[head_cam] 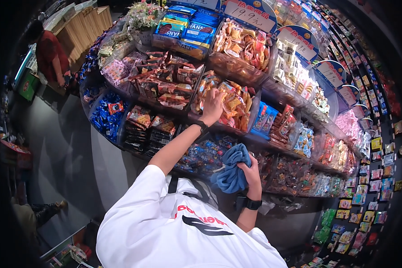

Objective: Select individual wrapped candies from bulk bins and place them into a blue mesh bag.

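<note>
My left hand reaches into a clear plastic bin of wrapped snacks. Its fingers rest on the orange and yellow packets, and whether they grip one cannot be told. Lower down and to the right, my right hand holds a bunched blue cloth. The cloth hangs in front of a lower bin of small blue-wrapped sweets. Brown-wrapped snacks fill the bin left of my left hand.
Tiered bins curve around me, with round price signs along the upper row. A flower pot stands at the upper left. Hanging packets line the right wall. Another person stands by a wooden counter.
</note>
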Action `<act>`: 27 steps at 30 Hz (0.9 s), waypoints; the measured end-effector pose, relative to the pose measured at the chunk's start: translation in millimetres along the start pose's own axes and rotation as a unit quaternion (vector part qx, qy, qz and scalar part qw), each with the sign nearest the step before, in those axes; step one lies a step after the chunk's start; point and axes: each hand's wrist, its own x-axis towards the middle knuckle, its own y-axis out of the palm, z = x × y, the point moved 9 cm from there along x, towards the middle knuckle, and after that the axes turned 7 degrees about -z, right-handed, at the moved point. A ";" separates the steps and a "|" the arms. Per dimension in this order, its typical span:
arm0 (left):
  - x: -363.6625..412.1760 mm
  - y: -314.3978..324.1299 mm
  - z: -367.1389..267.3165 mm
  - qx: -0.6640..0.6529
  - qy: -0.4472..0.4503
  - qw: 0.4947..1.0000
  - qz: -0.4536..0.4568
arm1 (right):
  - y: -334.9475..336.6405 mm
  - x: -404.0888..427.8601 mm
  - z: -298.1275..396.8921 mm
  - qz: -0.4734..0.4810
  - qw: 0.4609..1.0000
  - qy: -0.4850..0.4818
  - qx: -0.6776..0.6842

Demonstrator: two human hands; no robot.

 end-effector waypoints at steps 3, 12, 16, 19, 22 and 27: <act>2.6 -5.8 1.6 0.066 0.035 0.997 -0.014 | -7.0 6.3 -4.2 -0.015 1.000 0.013 -0.012; 11.9 8.7 22.7 0.082 0.003 0.992 0.096 | 14.1 27.9 9.1 0.024 0.999 -0.031 0.017; 11.9 -3.6 31.2 0.024 -0.066 0.992 0.106 | 15.2 32.8 9.9 -0.005 0.997 -0.018 0.072; 14.3 -34.1 32.2 -0.006 -0.098 0.995 0.026 | 19.1 30.6 9.5 -0.016 0.989 0.030 0.144; 1.0 -40.6 54.9 -0.175 -0.218 0.960 0.035 | 29.2 23.1 10.0 0.006 0.976 0.073 0.206; -26.6 -48.8 48.6 -0.333 -0.246 0.903 0.111 | 43.4 16.7 8.5 0.051 0.965 0.092 0.242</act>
